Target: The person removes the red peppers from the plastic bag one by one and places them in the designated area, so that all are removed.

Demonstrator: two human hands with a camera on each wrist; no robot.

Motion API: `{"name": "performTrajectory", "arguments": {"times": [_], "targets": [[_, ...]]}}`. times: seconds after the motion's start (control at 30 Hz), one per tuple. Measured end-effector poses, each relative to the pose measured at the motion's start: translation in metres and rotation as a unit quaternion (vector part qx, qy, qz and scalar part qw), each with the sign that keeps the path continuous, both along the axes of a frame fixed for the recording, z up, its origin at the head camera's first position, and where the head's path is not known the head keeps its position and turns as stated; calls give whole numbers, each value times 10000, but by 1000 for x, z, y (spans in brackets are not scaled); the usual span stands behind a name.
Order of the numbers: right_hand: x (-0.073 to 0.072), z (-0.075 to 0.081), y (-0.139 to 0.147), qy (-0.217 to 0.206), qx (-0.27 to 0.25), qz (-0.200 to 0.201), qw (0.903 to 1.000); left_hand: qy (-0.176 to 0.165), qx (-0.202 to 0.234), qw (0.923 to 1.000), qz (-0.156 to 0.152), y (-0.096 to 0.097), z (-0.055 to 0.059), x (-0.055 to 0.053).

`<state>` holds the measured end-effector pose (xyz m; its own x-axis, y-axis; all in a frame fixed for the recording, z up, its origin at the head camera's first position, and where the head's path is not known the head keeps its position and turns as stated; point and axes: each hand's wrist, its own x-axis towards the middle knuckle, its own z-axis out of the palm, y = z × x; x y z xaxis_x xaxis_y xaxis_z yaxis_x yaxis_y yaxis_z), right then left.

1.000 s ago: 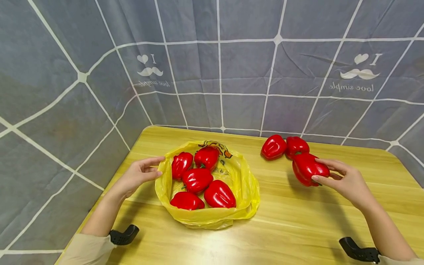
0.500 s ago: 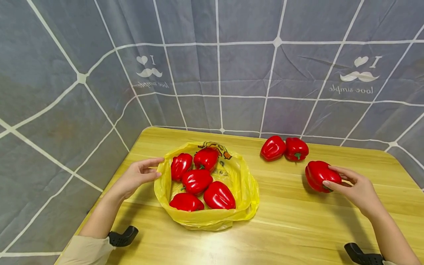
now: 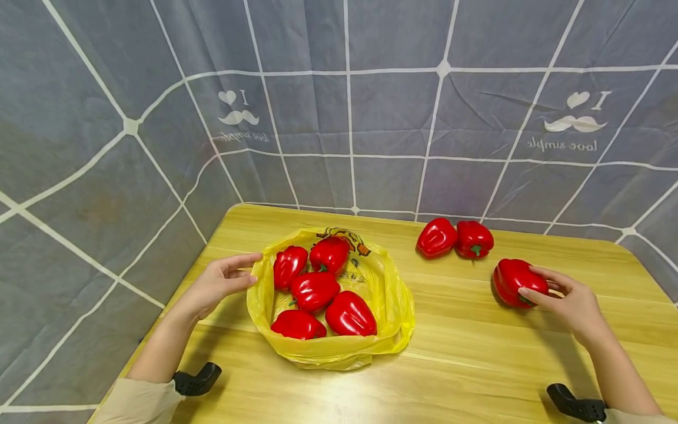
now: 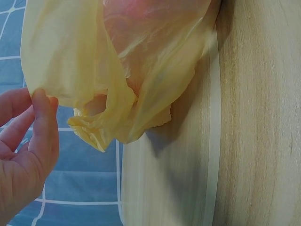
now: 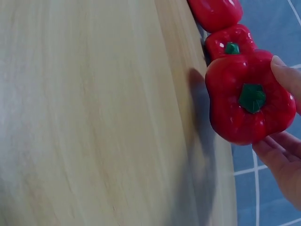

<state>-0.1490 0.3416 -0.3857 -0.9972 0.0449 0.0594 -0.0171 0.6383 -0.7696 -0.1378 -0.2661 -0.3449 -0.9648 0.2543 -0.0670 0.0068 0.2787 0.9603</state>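
My left hand (image 3: 219,284) pinches the left rim of a yellow plastic bag (image 3: 394,321) between thumb and fingers; the left wrist view shows the thin film (image 4: 61,61) at the fingertips. The bag stands with its mouth spread, and several shiny red bell peppers (image 3: 316,290) lie inside. Over at the right, my right hand (image 3: 577,306) grips another red bell pepper (image 3: 516,284) close to the table top, thumb on one side and fingers on the other. Its green stem (image 5: 252,98) faces the right wrist camera.
Two more red bell peppers, one on the left (image 3: 436,238) and one on the right (image 3: 474,239), sit side by side near the back edge of the wooden table (image 3: 450,365). A grey curtain (image 3: 392,118) with white lines hangs behind and to the left.
My right hand has moved right and toward me with the bell pepper, away from the two at the back, and lowered it near the table. The left hand stays on the bag's rim.
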Motion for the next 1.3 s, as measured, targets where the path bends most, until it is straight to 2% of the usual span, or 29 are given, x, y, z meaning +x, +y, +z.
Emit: {"name": "performTrajectory", "arguments": {"times": [0.27,0.73,1.3], "targets": [[-11,-5,1,-253,469,-202,9984,-3,19,10000,14,0,1,0],[-38,-6,-2,-157,318,-235,9991,-64,80,9999,78,1,1,1],[-60,-7,4,-114,139,-250,9995,-90,102,9999,105,2,0,0]]}}
